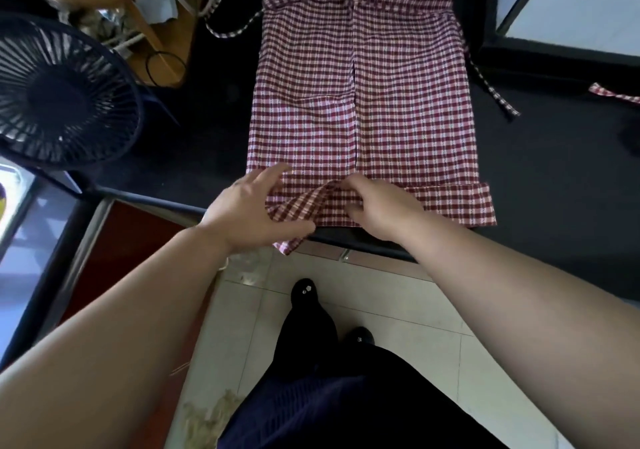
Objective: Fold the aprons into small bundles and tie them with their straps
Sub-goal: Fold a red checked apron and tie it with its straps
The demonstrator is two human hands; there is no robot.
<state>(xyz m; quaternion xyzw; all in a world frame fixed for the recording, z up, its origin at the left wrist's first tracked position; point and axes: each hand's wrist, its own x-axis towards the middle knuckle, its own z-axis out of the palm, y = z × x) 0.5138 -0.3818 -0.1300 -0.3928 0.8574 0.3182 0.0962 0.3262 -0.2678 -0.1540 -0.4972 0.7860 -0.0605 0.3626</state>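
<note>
Red-and-white checked cloth apron [363,102] lies flat on the dark worktop [554,171], its near hem turned up at the worktop's edge. The left hand [252,209] holds the loose corner and the right hand [377,202] pinches the fold's middle, likely to start an even roll.

Dark fan [59,91] at left edge, black surface [554,178] at right, tiled floor [398,303] and black shoes [304,292] at bottom centre.

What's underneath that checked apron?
A dark table shows on both sides of the apron lying on it. The left hand and right hand hold its turned-up near hem; anything beneath the cloth is covered.
</note>
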